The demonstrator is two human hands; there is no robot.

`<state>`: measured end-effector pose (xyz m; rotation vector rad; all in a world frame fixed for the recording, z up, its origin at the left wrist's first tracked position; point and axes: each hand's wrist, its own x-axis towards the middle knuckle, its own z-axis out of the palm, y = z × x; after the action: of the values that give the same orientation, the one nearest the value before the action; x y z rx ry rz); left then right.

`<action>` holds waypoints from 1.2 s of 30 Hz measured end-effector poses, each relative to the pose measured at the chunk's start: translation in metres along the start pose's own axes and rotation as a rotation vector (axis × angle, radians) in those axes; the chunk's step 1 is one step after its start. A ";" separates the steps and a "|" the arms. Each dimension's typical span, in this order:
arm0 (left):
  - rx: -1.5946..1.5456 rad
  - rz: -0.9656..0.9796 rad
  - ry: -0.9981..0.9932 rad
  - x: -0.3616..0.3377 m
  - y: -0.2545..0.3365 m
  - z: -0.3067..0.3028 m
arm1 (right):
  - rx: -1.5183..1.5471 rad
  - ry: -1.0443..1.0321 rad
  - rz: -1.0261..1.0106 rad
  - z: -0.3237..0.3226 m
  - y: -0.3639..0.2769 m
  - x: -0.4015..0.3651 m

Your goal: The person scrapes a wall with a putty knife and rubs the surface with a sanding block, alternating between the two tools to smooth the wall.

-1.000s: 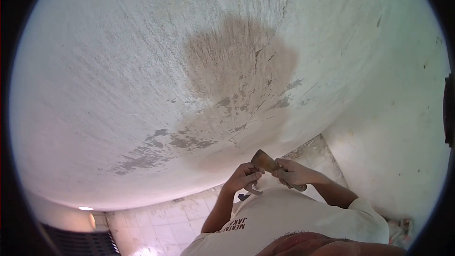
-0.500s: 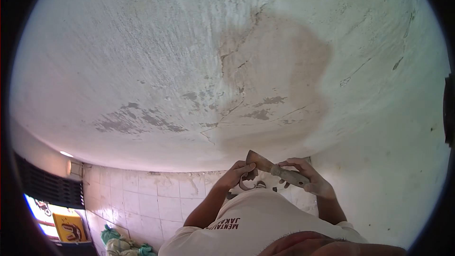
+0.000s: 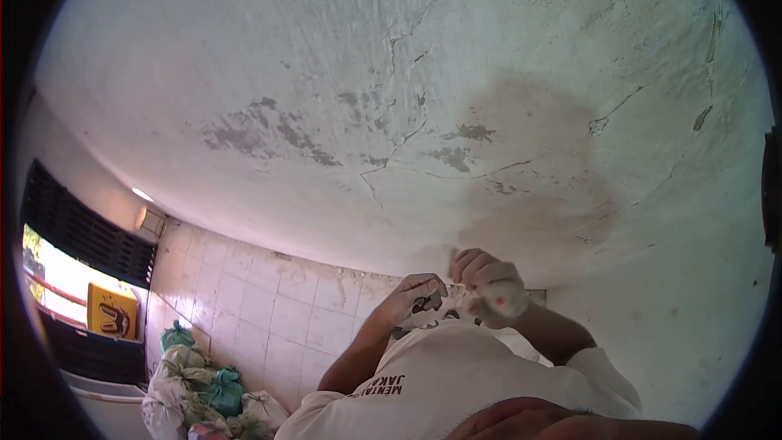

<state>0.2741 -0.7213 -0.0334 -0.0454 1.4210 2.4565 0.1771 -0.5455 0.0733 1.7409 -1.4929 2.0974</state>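
Note:
In my right hand (image 3: 481, 270), blurred by motion, is a putty knife (image 3: 507, 300). Its pale handle end with a red spot faces the camera, and the blade is mostly hidden behind the fingers. My left hand (image 3: 419, 287) is just to the left, apart from the knife, its fingers curled closed. Whatever they may hold is hidden. Both hands are in front of my white shirt (image 3: 464, 367), close to a cracked, pale plaster wall (image 3: 326, 49). Grey patches of peeled paint (image 3: 297, 138) and a brownish stain (image 3: 529, 122) mark that wall.
White tiles (image 3: 244, 293) cover the lower wall. Several tied bags (image 3: 224, 391), green and white, are piled at the lower left. Beyond them are a yellow box (image 3: 112, 310) and a window opening with a dark slatted grille (image 3: 85, 224). Another plain wall (image 3: 684, 301) rises on the right.
My left hand has come off the putty knife's blade. My right hand has raised the knife and turned its handle end toward the camera. The view has shifted, showing more bags.

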 end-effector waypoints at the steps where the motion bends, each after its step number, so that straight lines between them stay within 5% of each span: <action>1: -0.073 -0.010 0.019 -0.004 -0.007 0.000 | -0.049 -0.069 -0.076 0.003 -0.004 0.011; 3: 0.001 0.279 0.165 -0.005 -0.023 0.009 | -0.201 -0.206 -0.261 0.010 -0.011 0.035; 6: -0.180 0.095 0.266 -0.017 -0.045 0.000 | -0.414 -0.429 -0.469 0.022 -0.026 0.065; 10: -0.144 0.101 0.232 -0.020 -0.053 -0.004 | -0.689 -0.549 -0.713 0.029 -0.031 0.082; 22: -0.036 0.113 0.283 -0.032 -0.054 -0.012 | -0.763 -0.884 -0.698 0.023 -0.005 0.086; 27: -0.154 0.076 0.269 -0.035 -0.055 -0.017 | -0.853 -0.840 -0.667 0.010 0.005 0.104; 34: 0.065 0.139 0.231 -0.031 -0.065 -0.028 | -0.916 -0.871 -0.664 0.002 0.007 0.108; 36: 0.131 0.199 0.189 -0.028 -0.061 -0.027 | -0.865 -1.102 -0.496 0.010 -0.008 0.105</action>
<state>0.3145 -0.7225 -0.0937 -0.1155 1.7405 2.5673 0.1499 -0.6025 0.1587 2.4576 -1.4454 0.0656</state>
